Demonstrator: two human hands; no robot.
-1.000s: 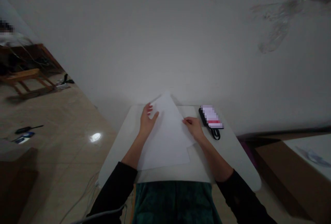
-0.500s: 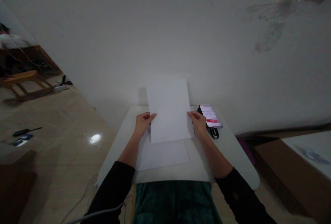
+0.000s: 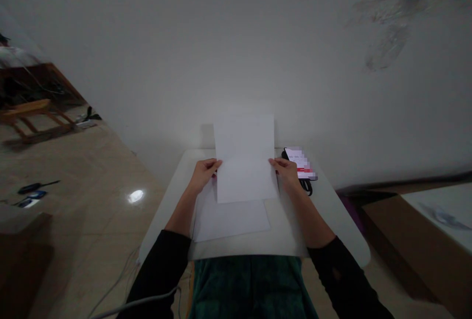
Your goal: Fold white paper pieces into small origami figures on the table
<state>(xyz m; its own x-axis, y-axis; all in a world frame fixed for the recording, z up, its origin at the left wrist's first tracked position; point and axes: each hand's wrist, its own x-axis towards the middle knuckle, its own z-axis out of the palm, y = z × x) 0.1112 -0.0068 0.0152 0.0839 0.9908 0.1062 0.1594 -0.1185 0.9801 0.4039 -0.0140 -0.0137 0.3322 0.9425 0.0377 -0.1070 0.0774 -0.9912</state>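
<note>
My left hand (image 3: 202, 174) and my right hand (image 3: 285, 171) grip the side edges of a white paper sheet (image 3: 245, 181), held up above the table. A horizontal crease or bend crosses the sheet's middle. Beneath it, a second white sheet (image 3: 230, 220) lies flat on the white table (image 3: 287, 230), partly hidden by the held sheet. Just beyond my right hand is a smartphone (image 3: 300, 163) with a blurred screen, lying on a black cable (image 3: 306, 187).
The table's far side meets a white wall (image 3: 147, 63). Down on the tiled floor (image 3: 92, 211) at left are a black-handled screwdriver (image 3: 39, 187) and a wooden stool (image 3: 33, 112). A brown-sided white table (image 3: 431, 216) stands at right.
The held sheet stays upright between both hands, and its upper half now shows a crease or bend. My hands have moved little, and the lower sheet stays in place.
</note>
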